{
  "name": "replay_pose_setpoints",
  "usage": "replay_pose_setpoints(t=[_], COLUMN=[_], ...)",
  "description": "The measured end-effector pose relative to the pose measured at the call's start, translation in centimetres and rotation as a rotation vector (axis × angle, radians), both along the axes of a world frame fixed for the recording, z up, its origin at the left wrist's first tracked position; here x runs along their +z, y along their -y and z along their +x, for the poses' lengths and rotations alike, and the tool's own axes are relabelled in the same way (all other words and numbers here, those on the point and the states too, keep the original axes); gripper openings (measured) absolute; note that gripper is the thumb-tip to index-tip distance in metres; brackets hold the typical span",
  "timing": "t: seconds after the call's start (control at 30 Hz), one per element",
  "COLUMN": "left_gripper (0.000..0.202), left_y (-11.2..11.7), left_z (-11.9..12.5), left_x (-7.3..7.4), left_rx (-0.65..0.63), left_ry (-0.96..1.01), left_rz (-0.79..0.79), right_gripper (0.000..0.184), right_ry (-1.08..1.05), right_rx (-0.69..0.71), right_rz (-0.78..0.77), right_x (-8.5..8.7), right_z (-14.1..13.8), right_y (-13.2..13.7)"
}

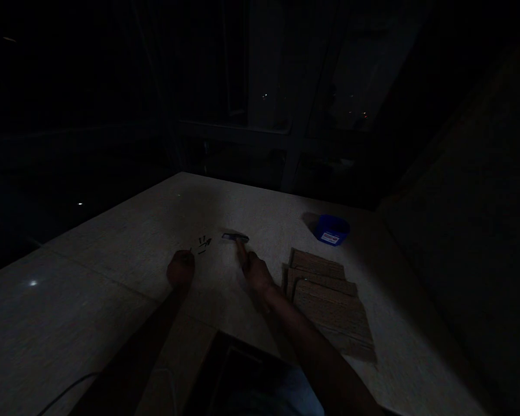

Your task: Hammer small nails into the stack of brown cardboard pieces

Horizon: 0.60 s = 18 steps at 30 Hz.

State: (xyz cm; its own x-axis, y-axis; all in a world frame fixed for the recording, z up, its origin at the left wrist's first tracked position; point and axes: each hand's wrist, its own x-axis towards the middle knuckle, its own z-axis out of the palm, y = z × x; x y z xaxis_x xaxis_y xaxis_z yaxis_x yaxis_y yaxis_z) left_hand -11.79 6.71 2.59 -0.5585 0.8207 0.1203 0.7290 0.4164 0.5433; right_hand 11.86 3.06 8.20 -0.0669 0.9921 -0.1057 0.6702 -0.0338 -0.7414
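Note:
The scene is very dark. My right hand (256, 270) is closed around the wooden handle of a hammer (238, 241), whose metal head rests on the pale floor surface (112, 254). My left hand (181, 269) is closed in a loose fist just left of it, near several small dark nails (204, 242) lying loose on the surface. What the left fingers hold, if anything, is too dark to make out.
A stack of brown flat boards (329, 300) lies right of my right hand. A blue round tub (331, 230) stands behind them. A dark wall rises at the right; railings and window frames stand at the back.

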Motion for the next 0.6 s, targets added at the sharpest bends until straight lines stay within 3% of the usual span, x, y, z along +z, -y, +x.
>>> replay_pose_setpoints(t=[0.17, 0.23, 0.33, 0.43, 0.6], left_gripper=[0.040, 0.040, 0.039, 0.037, 0.027], left_y=[-0.1, -0.1, 0.5, 1.6, 2.2], left_z=[-0.4, -0.4, -0.1, 0.5, 4.2], left_x=[-0.5, -0.6, -0.6, -0.1, 1.7], left_rx=[0.012, 0.019, 0.031, -0.030, -0.165], left_ry=[0.036, 0.050, 0.076, 0.080, 0.133], left_rz=[0.048, 0.088, 0.162, 0.242, 0.333], right_gripper=[0.037, 0.038, 0.042, 0.042, 0.046], right_ry=[-0.340, -0.897, -1.283, -1.354, -1.120], right_rx=[-0.119, -0.133, -0.161, -0.283, -0.547], right_rz=[0.022, 0.017, -0.034, -0.005, 0.021], right_x=[1.6, 2.3, 3.0, 2.8, 0.4], right_z=[3.6, 5.8, 10.7, 16.5, 24.8], right_y=[5.9, 9.0, 13.0, 15.7, 17.9])
